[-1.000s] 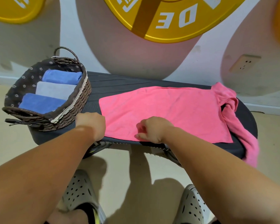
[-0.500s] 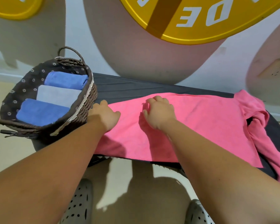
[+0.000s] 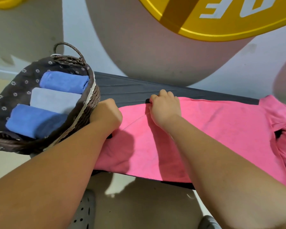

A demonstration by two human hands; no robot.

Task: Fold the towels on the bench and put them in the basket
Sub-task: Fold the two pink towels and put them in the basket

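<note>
A pink towel (image 3: 221, 129) lies spread along the dark bench (image 3: 139, 90). My left hand (image 3: 106, 114) is closed on the towel's left end, right beside the basket. My right hand (image 3: 165, 108) grips the towel's far edge, with its fingers curled over it. A crease runs between the two hands. The brown wicker basket (image 3: 91, 103) stands on the bench's left end and holds two blue rolled towels (image 3: 64, 81) and a grey one (image 3: 54, 100). A second pink towel (image 3: 284, 126) lies bunched at the right end.
The bench stands against a white wall with a large yellow disc (image 3: 221, 19) above it. Beige floor lies below, and my grey perforated shoes (image 3: 86, 212) show under the bench's front edge.
Both hands have gone from the near edge to the far edge of the towel, carrying its left part over. The camera has moved closer and to the left.
</note>
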